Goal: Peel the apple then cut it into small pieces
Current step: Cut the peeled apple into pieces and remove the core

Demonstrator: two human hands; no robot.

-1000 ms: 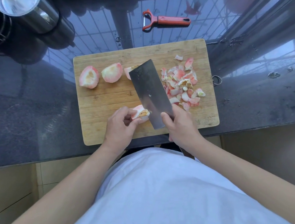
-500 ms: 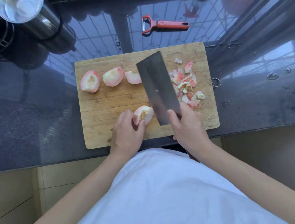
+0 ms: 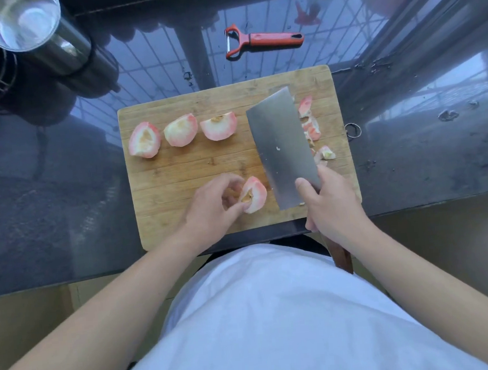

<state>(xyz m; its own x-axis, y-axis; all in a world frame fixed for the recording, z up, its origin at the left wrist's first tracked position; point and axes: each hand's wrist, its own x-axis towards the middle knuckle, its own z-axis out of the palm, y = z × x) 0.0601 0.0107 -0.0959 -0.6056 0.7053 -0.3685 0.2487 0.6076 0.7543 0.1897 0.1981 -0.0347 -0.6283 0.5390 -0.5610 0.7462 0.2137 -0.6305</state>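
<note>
On the wooden cutting board (image 3: 183,172) lie three peeled apple quarters in a row: one at the left (image 3: 144,140), one in the middle (image 3: 180,130), one further right (image 3: 219,126). My left hand (image 3: 214,207) holds a fourth apple quarter (image 3: 254,194) near the board's front, core side facing up. My right hand (image 3: 330,207) grips a cleaver (image 3: 283,146) by its wooden handle, the wide blade tilted flat over the board's right part. A pile of peel and core scraps (image 3: 312,128) shows to the right of the blade, partly hidden by it.
A red peeler (image 3: 263,40) lies on the dark glossy counter (image 3: 48,200) behind the board. A steel cup (image 3: 24,24) and dark containers stand at the back left. The counter's front edge runs just below the board, at my white shirt.
The cleaver has swung right, away from the held quarter, and now covers most of the scrap pile. My left hand has turned the quarter core side up.
</note>
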